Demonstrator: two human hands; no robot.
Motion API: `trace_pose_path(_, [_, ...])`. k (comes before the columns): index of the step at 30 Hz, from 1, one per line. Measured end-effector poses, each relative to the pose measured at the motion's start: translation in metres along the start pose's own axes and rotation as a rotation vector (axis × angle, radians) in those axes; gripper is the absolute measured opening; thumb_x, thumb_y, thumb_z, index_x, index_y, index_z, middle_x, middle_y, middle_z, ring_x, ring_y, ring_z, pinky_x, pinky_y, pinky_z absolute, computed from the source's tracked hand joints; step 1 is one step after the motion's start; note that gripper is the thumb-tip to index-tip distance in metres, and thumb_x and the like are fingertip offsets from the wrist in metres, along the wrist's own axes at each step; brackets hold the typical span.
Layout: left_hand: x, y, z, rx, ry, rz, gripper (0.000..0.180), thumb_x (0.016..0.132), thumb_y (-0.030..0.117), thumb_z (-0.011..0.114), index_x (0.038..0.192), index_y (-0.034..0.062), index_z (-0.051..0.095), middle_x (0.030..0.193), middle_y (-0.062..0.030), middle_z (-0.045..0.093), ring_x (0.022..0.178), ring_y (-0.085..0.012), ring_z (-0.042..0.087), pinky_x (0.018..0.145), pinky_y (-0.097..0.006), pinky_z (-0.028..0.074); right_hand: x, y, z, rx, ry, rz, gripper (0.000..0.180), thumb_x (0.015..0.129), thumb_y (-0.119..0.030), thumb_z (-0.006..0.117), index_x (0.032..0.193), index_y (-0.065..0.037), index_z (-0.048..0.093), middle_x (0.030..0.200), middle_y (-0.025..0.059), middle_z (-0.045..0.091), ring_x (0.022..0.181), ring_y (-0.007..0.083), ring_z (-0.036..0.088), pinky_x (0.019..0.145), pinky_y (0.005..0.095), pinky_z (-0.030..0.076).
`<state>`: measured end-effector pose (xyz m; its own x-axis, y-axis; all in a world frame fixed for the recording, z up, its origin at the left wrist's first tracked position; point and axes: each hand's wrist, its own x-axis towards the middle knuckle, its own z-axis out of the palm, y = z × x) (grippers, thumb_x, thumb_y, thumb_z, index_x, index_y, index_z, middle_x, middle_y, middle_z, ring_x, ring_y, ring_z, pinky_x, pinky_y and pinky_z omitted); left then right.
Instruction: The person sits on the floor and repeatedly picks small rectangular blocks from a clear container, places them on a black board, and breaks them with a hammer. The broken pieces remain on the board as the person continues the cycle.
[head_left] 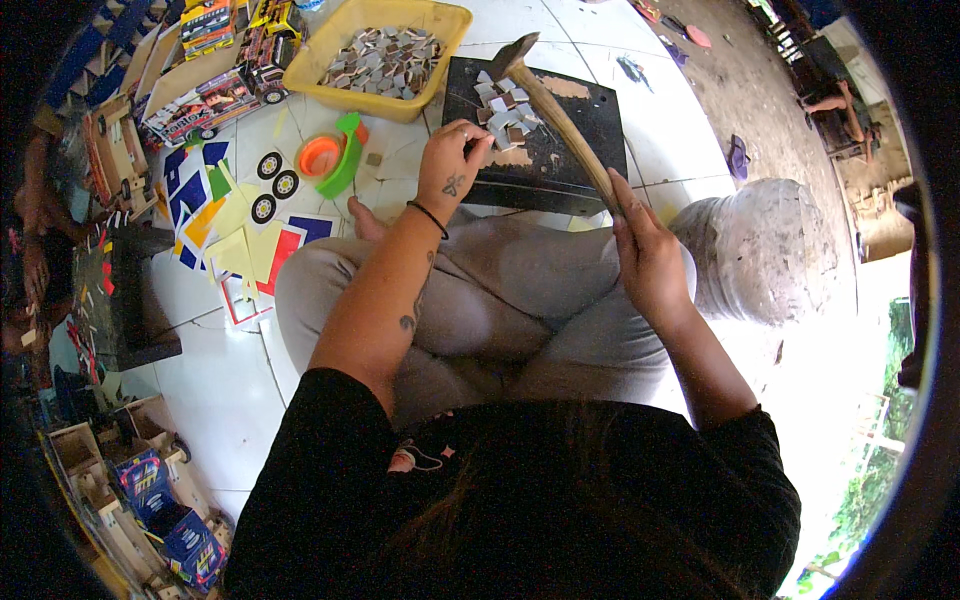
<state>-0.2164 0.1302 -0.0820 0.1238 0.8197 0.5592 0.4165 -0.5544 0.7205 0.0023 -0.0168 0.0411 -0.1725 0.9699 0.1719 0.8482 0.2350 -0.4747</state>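
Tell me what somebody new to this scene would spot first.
Probably the hammer at upper centre, its wooden handle in the right hand and its head seen across the far edge of a black block. Next might come the small grey and brown pieces heaped on that block, beside the left hand. Up and to the left, a yellow tub full of similar pieces also stands out.
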Motion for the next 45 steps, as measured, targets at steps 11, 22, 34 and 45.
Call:
trace_pose_path(11, [0.002,0.004,-0.004,-0.032,-0.022,-0.011,0.012,0.079,0.009,0.067,0.084,-0.0019,0.065,0.078,-0.0138,0.065,0.069,-0.0257,0.064,0.063,-0.032,0.051,0.059,0.11,-0.013,-0.276,0.13,0.231,0.028,0.092,-0.021,0.05,0.115,-0.007,0.052,0.11,0.0177,0.058,0.093,0.0383,0.06,0.078,0.0468,0.048])
trace_pose_path(22, [0.1,-0.054,-0.058,0.477,0.367,-0.251,0.024,0.075,0.023,0.071,0.087,0.0028,0.068,0.093,-0.0127,0.066,0.088,-0.0269,0.061,0.079,-0.038,0.047,0.076,0.18,0.019,-0.2,-0.185,0.216,0.036,0.085,-0.016,0.06,0.114,-0.005,0.043,0.108,0.0224,0.055,0.094,0.0432,0.058,0.08,0.049,0.047])
trace_pose_path(34, [0.023,0.025,0.016,0.422,-0.151,0.063,0.022,0.07,0.021,0.073,0.088,0.0089,0.069,0.096,-0.0035,0.053,0.097,-0.0242,0.047,0.083,-0.04,0.036,0.165,0.084,0.077,-0.447,-0.176,0.065,0.026,0.077,-0.026,0.065,0.093,-0.005,0.067,0.094,0.0165,0.066,0.091,0.0321,0.062,0.083,0.0414,0.049])
trace_pose_path(45, [0.026,0.022,0.02,0.49,-0.162,0.069,0.031,0.072,0.019,0.07,0.1,0.0078,0.065,0.096,-0.0056,0.053,0.098,-0.0259,0.046,0.082,-0.041,0.036,0.177,0.115,0.077,-0.032,-0.081,0.199,0.021,0.079,-0.02,0.063,0.085,0.0,0.066,0.077,0.0148,0.066,0.072,0.0256,0.064,0.068,0.037,0.05])
